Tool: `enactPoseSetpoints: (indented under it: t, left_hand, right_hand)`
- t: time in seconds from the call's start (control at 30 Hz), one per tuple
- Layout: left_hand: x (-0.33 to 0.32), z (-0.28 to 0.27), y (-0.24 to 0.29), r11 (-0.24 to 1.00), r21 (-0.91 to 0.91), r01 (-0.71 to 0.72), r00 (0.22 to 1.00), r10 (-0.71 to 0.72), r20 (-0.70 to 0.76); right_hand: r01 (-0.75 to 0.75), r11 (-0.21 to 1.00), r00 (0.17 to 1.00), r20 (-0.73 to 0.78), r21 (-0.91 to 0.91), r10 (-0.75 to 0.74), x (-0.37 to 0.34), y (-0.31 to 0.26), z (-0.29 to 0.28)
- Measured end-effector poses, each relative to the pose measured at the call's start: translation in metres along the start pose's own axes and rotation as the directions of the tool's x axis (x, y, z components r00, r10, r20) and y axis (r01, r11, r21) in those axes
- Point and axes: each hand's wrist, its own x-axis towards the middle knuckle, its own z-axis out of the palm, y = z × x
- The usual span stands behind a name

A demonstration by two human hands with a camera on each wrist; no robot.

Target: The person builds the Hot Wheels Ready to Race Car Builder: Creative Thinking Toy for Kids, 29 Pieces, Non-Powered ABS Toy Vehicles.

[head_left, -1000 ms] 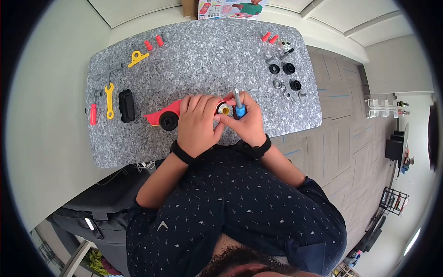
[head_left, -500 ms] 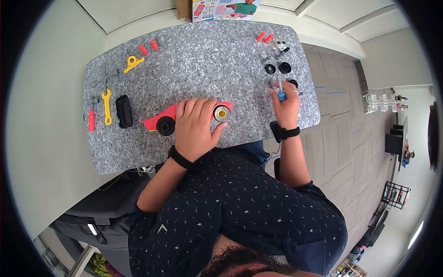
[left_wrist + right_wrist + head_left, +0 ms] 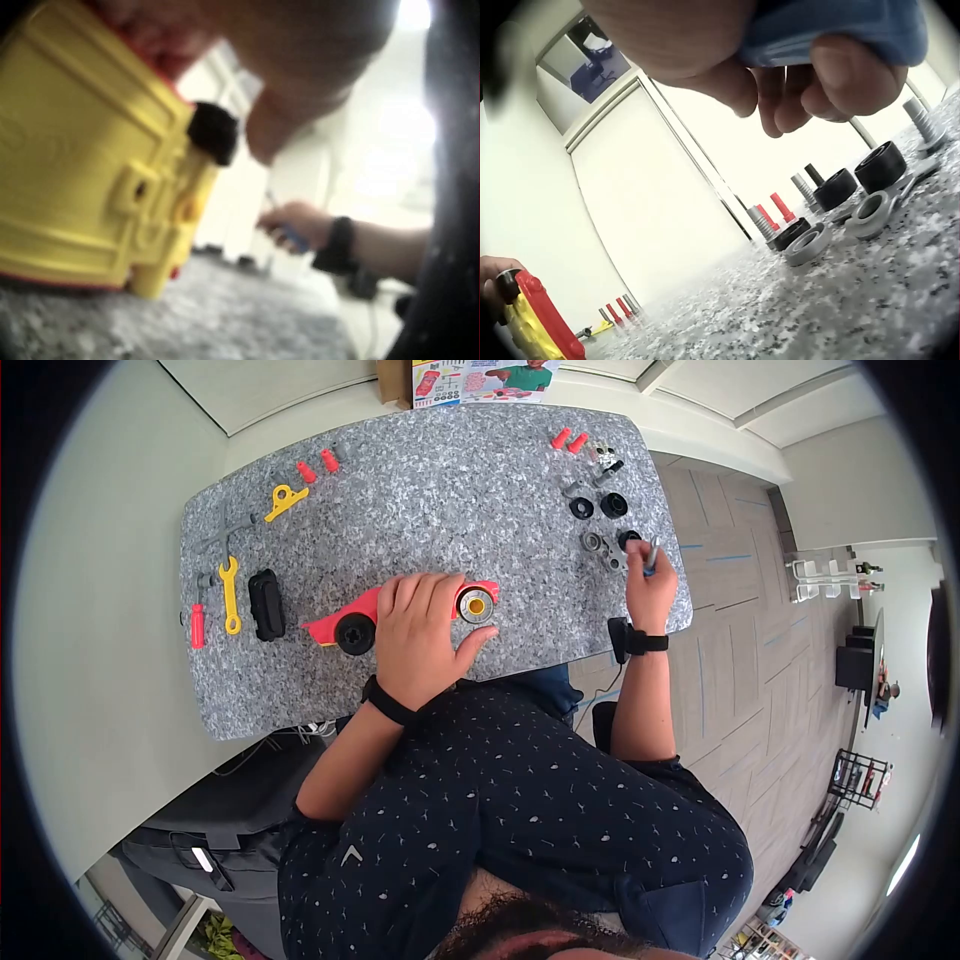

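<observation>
My left hand [image 3: 418, 635] grips a red toy car [image 3: 352, 610] over its middle, with the thumb stretched out toward the front of the table. The car lies on its side. One end has a black wheel [image 3: 355, 634], the other a wheel with a grey ring and yellow centre [image 3: 476, 605]. Its yellow underside [image 3: 82, 150] faces the left wrist camera. Over the loose parts at the table's right, my right hand [image 3: 651, 592] holds a screwdriver by its blue handle [image 3: 840, 30]. Below the fingers are black wheels [image 3: 880, 166], grey rings [image 3: 808, 244] and a grey bolt [image 3: 924, 124].
Left on the table are a yellow wrench [image 3: 230, 595], a red screwdriver [image 3: 197, 626], a grey cross-shaped wrench [image 3: 228, 532] and a black part [image 3: 266, 604]. Red pegs [image 3: 561, 438] lie at the far side. A printed box [image 3: 480, 382] stands behind the table.
My right hand has left the car's ringed wheel and moved right with the blue screwdriver, to the loose parts at the table's right edge. My left hand stays on the car.
</observation>
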Motion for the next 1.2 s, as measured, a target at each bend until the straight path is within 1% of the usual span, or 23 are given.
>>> enactPoseSetpoints:
  t: [0.03, 0.13, 0.17, 0.27, 0.3, 0.43, 0.57, 0.67, 0.7, 0.77, 0.8, 0.83, 0.87, 0.93, 1.0, 1.1, 1.2]
  left_hand:
    - [0.000, 0.000, 0.000, 1.000, 0.002, -0.002, 1.000, 0.002, -0.002]
    - [-0.001, 0.000, 0.001, 1.000, 0.007, -0.006, 1.000, 0.006, -0.011]
    - [-0.001, 0.000, 0.001, 1.000, 0.009, -0.007, 1.000, 0.007, -0.013]
    - [-0.002, -0.001, 0.002, 1.000, 0.002, -0.008, 1.000, 0.008, -0.011]
    - [-0.003, -0.001, 0.001, 1.000, 0.000, -0.006, 1.000, 0.006, -0.011]
    - [-0.007, 0.002, -0.001, 1.000, -0.003, -0.014, 1.000, 0.014, -0.026]
    - [-0.007, 0.000, 0.001, 1.000, -0.006, -0.013, 1.000, 0.012, -0.025]
    - [-0.007, 0.000, 0.000, 1.000, -0.007, -0.019, 0.999, 0.019, -0.036]
    - [-0.007, 0.001, 0.000, 1.000, -0.010, -0.022, 0.999, 0.021, -0.038]
    - [-0.006, 0.000, 0.000, 1.000, -0.004, -0.015, 0.999, 0.015, -0.040]
    - [-0.005, 0.000, 0.000, 1.000, -0.004, -0.015, 0.999, 0.015, -0.038]
    - [-0.005, 0.000, 0.000, 1.000, 0.000, -0.008, 0.999, 0.008, -0.036]
    - [-0.004, 0.001, 0.000, 1.000, 0.004, -0.002, 0.999, 0.002, -0.033]
    - [-0.001, 0.000, 0.002, 1.000, 0.012, 0.006, 1.000, -0.006, -0.028]
    - [0.001, -0.001, 0.004, 1.000, 0.022, 0.015, 1.000, -0.014, -0.025]
    - [0.002, 0.001, 0.002, 0.999, 0.034, -0.004, 1.000, 0.005, -0.025]
    - [0.001, 0.000, 0.003, 1.000, 0.014, 0.022, 1.000, -0.022, -0.018]
  right_hand:
    - [0.018, 1.000, 1.000, 0.019, -0.016, -0.018, 0.002, -0.007, 0.002]
    - [0.218, 0.965, 0.967, 0.169, -0.143, -0.193, 0.019, -0.019, 0.014]
    - [0.310, 0.947, 0.935, 0.209, -0.082, -0.288, 0.026, -0.012, 0.025]
    - [0.337, 0.928, 0.935, 0.171, -0.160, -0.310, 0.055, -0.007, 0.054]
    - [0.289, 0.938, 0.947, 0.203, -0.191, -0.250, 0.067, -0.007, 0.058]
    - [0.203, 0.914, 0.972, 0.185, -0.350, -0.145, 0.096, -0.002, 0.077]
    - [0.175, 0.882, 0.957, 0.287, -0.438, -0.048, 0.116, -0.001, 0.084]
    - [0.207, 0.909, 0.968, 0.210, -0.362, -0.137, 0.111, -0.011, 0.071]
    - [0.314, 0.899, 0.949, 0.079, -0.305, -0.305, 0.104, -0.014, 0.066]
    - [0.301, 0.952, 0.953, 0.067, -0.052, -0.297, 0.084, -0.043, 0.052]
    - [0.283, 0.956, 0.956, 0.060, 0.075, -0.288, 0.069, -0.061, 0.042]
    - [0.118, 0.951, 0.965, 0.195, 0.285, -0.178, 0.051, -0.080, 0.033]
    - [-0.078, 0.886, 0.935, 0.343, 0.457, -0.095, 0.031, -0.098, 0.024]
    - [-0.280, 0.768, 0.821, 0.558, 0.577, -0.121, -0.008, -0.128, 0.014]
    - [-0.403, 0.725, 0.670, 0.719, 0.559, -0.182, -0.035, -0.140, 0.012]
    - [-0.479, 0.695, 0.574, 0.790, 0.536, -0.214, -0.059, -0.145, 0.025]
    - [-0.292, 0.817, 0.591, 0.766, 0.496, -0.254, -0.067, -0.142, 0.039]
